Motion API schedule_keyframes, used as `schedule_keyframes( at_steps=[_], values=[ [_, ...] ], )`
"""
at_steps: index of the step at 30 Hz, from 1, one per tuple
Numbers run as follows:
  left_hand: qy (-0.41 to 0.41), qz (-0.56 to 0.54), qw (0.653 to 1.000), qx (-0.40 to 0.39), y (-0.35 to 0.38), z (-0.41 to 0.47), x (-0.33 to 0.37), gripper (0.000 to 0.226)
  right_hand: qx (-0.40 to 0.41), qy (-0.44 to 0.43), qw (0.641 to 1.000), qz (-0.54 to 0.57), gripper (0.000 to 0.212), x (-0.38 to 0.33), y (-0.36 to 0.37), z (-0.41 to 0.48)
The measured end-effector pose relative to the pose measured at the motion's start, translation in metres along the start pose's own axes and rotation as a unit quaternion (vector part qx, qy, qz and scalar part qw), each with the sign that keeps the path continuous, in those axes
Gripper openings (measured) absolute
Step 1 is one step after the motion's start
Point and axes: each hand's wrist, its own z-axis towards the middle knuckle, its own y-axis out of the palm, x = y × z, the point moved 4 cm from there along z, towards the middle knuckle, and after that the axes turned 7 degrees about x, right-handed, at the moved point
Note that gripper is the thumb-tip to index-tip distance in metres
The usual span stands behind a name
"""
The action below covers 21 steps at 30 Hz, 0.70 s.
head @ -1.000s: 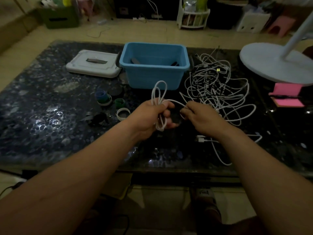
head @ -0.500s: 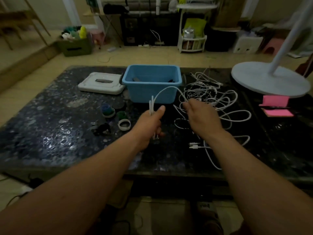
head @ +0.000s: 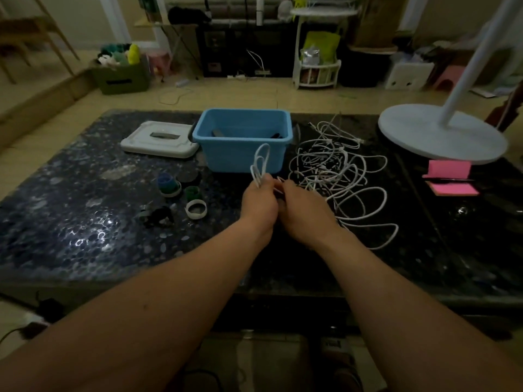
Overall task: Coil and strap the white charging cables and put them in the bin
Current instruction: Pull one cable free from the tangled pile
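1. Centrally, the left hand (head: 259,206) grips a looped white cable (head: 257,178), loops upright.
2. Beside it, the right hand (head: 307,215) pinches the same cable's strand.
3. Just behind stands the blue bin (head: 243,157); loose cables (head: 339,171) lie tangled to its right.

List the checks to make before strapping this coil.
1. Coil gripped: ok, left hand holds the looped cable upright.
2. Right hand hold on the tail: cannot tell, fingers hidden.
3. Tail free of the cable pile: cannot tell.
4. Strap at hand: ok, white strap ring lies left of the hands.
5. Blue bin open: ok, its lid lies beside it.
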Motion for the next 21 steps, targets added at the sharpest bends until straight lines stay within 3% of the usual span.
schedule_keyframes(
  at_steps=[3,5,7,11,15,17,21],
  values=[
    [-0.006,-0.088,0.996,0.012,-0.004,0.006,0.010,0.043,-0.001,0.029,0.999,-0.042,0.016,0.027,0.005,0.003],
    [-0.031,-0.197,0.980,0.009,-0.010,0.012,0.025,0.040,0.005,0.045,0.996,-0.071,0.021,0.051,0.004,0.005],
    [-0.032,-0.236,0.971,0.013,-0.022,0.017,0.042,0.039,0.013,0.070,0.994,-0.082,0.025,0.074,-0.002,0.006],
    [0.010,-0.157,0.987,0.042,-0.055,0.030,0.061,0.034,0.043,0.098,0.991,-0.085,0.032,0.094,-0.013,0.010],
    [0.055,0.010,0.998,0.040,-0.079,0.035,0.057,0.026,0.028,0.120,0.985,-0.118,0.033,0.102,-0.012,0.012],
    [0.056,0.066,0.996,0.018,-0.082,0.035,0.045,0.027,0.031,0.102,0.987,-0.124,0.034,0.095,-0.011,0.015],
    [0.074,0.138,0.987,-0.035,-0.068,0.034,0.025,0.034,0.111,0.033,0.982,-0.149,0.031,0.068,-0.014,0.024]
  ],
)
